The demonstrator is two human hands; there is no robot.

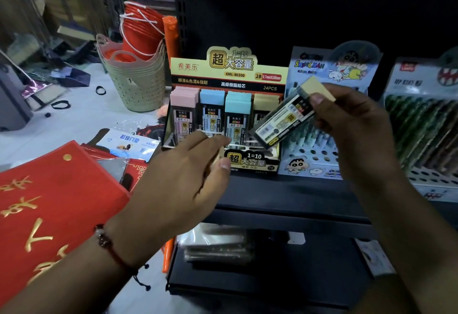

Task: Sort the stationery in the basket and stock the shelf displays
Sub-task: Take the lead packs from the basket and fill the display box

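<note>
up at the right, a yellow-capped lead case (287, 117) is pinched in the right hand (352, 125), thumb across its upper half near the cap, the other fingers curled behind it. its long axis runs on a slant, cap end up and to the right, dark clear end down and to the left, that lower end hanging just in front of the display box (226, 113) near the yellow column. the left hand (188, 172) sits lower and to the left, well apart from that case, fingers curled, with something pale and yellow-edged showing between thumb and fingers; it looks like another case, but too little shows to tell for sure. this hand is just in front of the box's lower front edge

the display box stands on the dark shelf (285, 189) and holds upright cases in four columns, pink, blue, teal and yellow caps from left to right. just beside it on the right stands a cartoon pen display (327, 105), and further right another display of green pens (421, 125)

left of the shelf, on the floor, a stack of beige baskets (138, 83) holds red buckets (138, 31). nearer lies a red cloth with gold characters (47, 204)
</note>
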